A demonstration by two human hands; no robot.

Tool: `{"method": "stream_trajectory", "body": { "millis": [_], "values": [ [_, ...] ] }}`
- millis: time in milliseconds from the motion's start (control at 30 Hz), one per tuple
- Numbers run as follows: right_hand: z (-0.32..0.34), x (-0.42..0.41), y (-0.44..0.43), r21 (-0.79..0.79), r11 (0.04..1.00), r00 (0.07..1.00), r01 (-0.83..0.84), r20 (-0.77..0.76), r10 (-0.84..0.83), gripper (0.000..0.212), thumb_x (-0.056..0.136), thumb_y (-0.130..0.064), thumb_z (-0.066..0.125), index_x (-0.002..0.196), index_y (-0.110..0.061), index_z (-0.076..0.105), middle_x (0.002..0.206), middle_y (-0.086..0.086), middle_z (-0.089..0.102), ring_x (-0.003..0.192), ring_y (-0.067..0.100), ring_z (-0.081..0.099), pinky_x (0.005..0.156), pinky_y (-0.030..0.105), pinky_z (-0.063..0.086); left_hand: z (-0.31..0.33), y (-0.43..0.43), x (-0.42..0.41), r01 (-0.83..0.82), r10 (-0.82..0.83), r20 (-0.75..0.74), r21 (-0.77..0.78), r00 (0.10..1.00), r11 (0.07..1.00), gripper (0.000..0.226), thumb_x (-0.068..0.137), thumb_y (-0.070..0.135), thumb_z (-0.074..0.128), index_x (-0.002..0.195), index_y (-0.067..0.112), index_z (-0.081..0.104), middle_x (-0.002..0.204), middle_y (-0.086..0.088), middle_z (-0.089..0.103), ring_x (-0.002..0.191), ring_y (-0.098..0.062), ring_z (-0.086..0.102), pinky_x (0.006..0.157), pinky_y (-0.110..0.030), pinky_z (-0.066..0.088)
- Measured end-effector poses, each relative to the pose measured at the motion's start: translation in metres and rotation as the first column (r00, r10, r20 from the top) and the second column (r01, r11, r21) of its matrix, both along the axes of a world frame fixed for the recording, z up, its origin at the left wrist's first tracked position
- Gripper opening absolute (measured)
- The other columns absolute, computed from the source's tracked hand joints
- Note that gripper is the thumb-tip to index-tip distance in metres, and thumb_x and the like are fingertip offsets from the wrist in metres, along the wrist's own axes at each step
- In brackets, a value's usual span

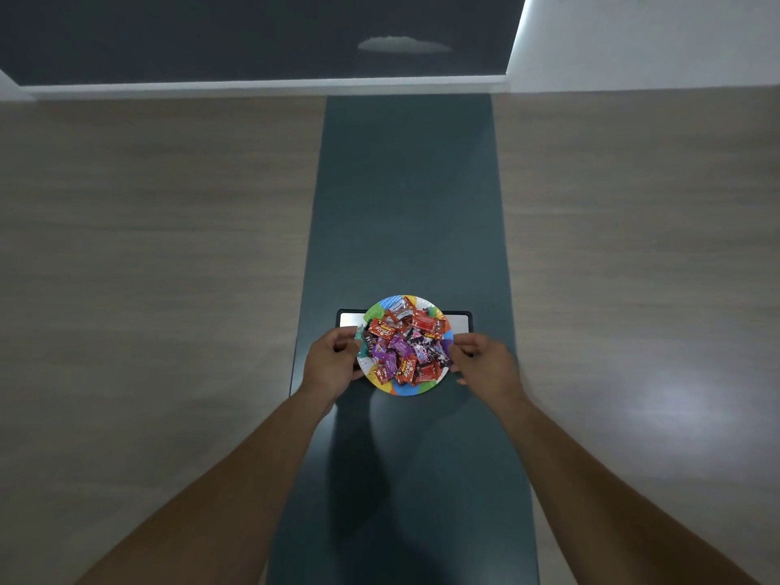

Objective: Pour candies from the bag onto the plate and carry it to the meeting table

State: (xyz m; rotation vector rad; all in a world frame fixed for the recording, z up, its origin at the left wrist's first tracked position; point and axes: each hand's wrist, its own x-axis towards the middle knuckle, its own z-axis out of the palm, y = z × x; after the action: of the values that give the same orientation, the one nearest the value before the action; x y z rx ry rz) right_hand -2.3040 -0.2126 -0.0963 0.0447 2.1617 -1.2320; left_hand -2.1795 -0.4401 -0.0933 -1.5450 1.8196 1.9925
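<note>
Now a colourful paper plate (415, 389) is held at its two sides. The left hand (333, 360) is closed on the plate's left rim, and the right hand (481, 360) is closed on its right rim. Wrapped candies (405, 346) in red, orange and purple are piled on the plate. The plate is seen over a dark green strip (407, 204) that runs down the middle of the wooden tabletop (147, 247), partly over a silver panel (458, 323) set in the strip. Whether the plate is touching the strip cannot be told. Both bare arms are stretched out from the near edge.
</note>
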Motion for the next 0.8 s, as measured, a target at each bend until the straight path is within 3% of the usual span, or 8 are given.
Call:
{"method": "stream_trajectory", "body": {
  "millis": [100,200,400,467,533,567,700,800],
  "values": [
    [-0.002,-0.002,0.002,0.008,0.999,0.999,-0.034,0.005,0.034,0.017,0.101,-0.028,0.075,0.116,-0.020,0.076,0.107,0.000,0.081,0.085,0.014,0.078,0.061,0.024,0.063,0.003,-0.001,-0.002,-0.009,0.009,0.002,-0.006,1.000,1.000,0.020,0.108,0.008,0.061,0.126,0.010,0.069,0.117,-0.007,0.075,0.099,-0.025,0.079,0.076,-0.038,0.069],
    [-0.005,-0.002,0.002,0.009,0.996,0.996,-0.089,0.002,0.089,0.030,0.101,-0.031,0.075,0.127,-0.017,0.076,0.116,0.001,0.082,0.094,0.015,0.078,0.062,0.025,0.062,0.004,-0.003,-0.001,-0.028,0.028,-0.001,-0.002,1.000,1.000,0.019,0.109,0.008,0.060,0.125,0.010,0.068,0.122,-0.011,0.074,0.101,-0.026,0.078,0.085,-0.047,0.069],
    [-0.001,0.005,0.002,0.028,0.996,0.996,-0.084,0.001,0.084,0.046,0.098,-0.046,0.074,0.137,-0.025,0.064,0.118,-0.004,0.078,0.111,0.021,0.075,0.095,0.049,0.065,0.008,-0.005,0.006,0.054,-0.053,0.010,-0.116,0.999,0.992,0.025,0.111,0.021,0.057,0.131,0.013,0.071,0.124,-0.011,0.077,0.108,-0.026,0.078,0.092,-0.047,0.067],
    [-0.002,0.015,0.005,0.027,0.999,0.999,-0.044,-0.018,0.044,0.049,0.097,-0.046,0.076,0.138,-0.023,0.060,0.115,-0.019,0.074,0.106,0.014,0.075,0.093,0.041,0.064,0.006,-0.005,0.013,0.087,-0.086,0.017,-0.259,0.996,0.962,0.022,0.111,0.026,0.056,0.122,0.020,0.074,0.123,-0.008,0.075,0.109,-0.027,0.076,0.091,-0.048,0.068],
    [0.000,0.030,0.009,0.011,1.000,0.998,-0.012,-0.065,0.013,0.048,0.100,-0.032,0.076,0.142,-0.015,0.057,0.107,-0.026,0.067,0.095,0.004,0.071,0.084,0.023,0.058,-0.003,-0.003,0.028,0.138,-0.142,0.031,-0.496,0.989,0.857,0.024,0.110,0.026,0.055,0.119,0.021,0.077,0.122,-0.005,0.071,0.110,-0.023,0.072,0.093,-0.050,0.065],
    [0.003,0.041,0.012,0.016,1.000,0.993,-0.021,-0.113,0.023,0.047,0.101,-0.026,0.075,0.143,-0.013,0.057,0.108,-0.018,0.068,0.094,0.004,0.069,0.084,0.023,0.059,-0.005,0.000,0.038,0.159,-0.170,0.037,-0.582,0.985,0.797,0.026,0.110,0.023,0.055,0.123,0.018,0.077,0.124,-0.004,0.068,0.112,-0.021,0.069,0.097,-0.048,0.063],
    [-0.010,0.081,0.031,0.327,0.931,0.838,-0.163,-0.452,0.306,0.047,0.099,-0.032,0.072,0.143,-0.019,0.061,0.136,0.002,0.061,0.124,0.026,0.058,0.103,0.049,0.053,-0.019,0.020,0.094,0.367,-0.345,0.202,-0.765,0.917,0.529,0.048,0.110,0.029,0.049,0.156,0.017,0.054,0.162,-0.003,0.047,0.149,-0.024,0.048,0.121,-0.045,0.047],
    [-0.024,0.102,0.044,0.529,0.826,0.684,-0.194,-0.531,0.501,0.062,0.102,-0.043,0.061,0.159,-0.020,0.052,0.162,0.003,0.051,0.150,0.029,0.049,0.123,0.055,0.038,-0.034,0.030,0.125,0.596,-0.452,0.435,-0.737,0.779,0.318,0.063,0.113,0.039,0.034,0.173,0.027,0.018,0.183,0.002,0.008,0.170,-0.023,0.007,0.134,-0.047,0.017]
  ]
}}
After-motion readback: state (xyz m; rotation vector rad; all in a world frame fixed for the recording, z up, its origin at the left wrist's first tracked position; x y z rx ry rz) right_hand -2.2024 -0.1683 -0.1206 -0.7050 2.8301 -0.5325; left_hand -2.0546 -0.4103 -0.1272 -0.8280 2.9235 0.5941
